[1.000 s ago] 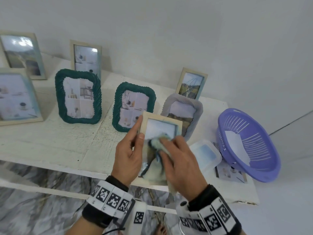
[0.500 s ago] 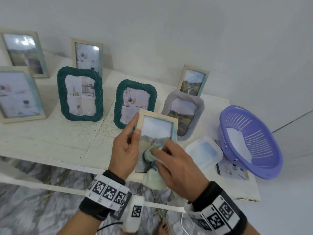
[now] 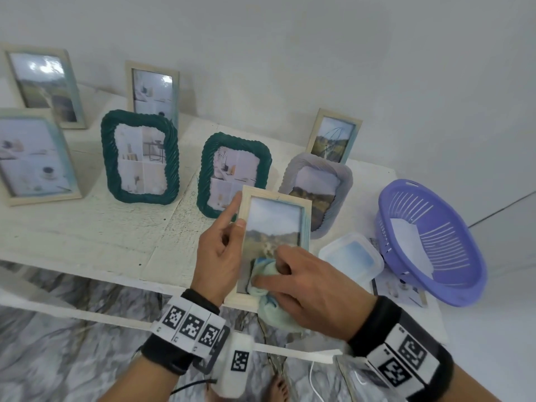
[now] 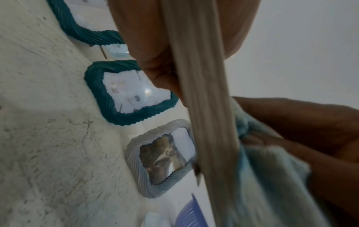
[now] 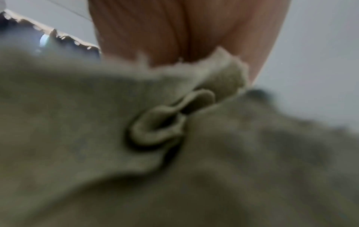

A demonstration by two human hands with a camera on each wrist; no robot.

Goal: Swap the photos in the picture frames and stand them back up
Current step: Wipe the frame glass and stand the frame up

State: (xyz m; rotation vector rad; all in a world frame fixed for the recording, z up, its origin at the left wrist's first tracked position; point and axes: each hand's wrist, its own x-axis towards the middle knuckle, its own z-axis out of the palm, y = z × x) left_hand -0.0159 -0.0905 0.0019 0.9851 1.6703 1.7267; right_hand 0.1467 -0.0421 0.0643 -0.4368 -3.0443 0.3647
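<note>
Nearest the person, the right hand [image 3: 307, 288] clutches a crumpled pale blue-green cloth [image 3: 268, 285], fingers curled round it, pressing it onto the lower glass of a pale wooden rectangular picture frame [image 3: 275, 216] holding a landscape photo. The left hand [image 3: 219, 256] grips that frame's left edge, thumb on the front, forefinger stretched along the side, keeping it raised over the front edge of the white painted table [image 3: 87, 236]. Just beside lies a clear plastic lid [image 3: 349, 256], then a purple slotted plastic basket [image 3: 429, 242]. Behind stand a grey ribbed frame [image 3: 316, 192] and two dark green ribbed frames [image 3: 139, 158].
</note>
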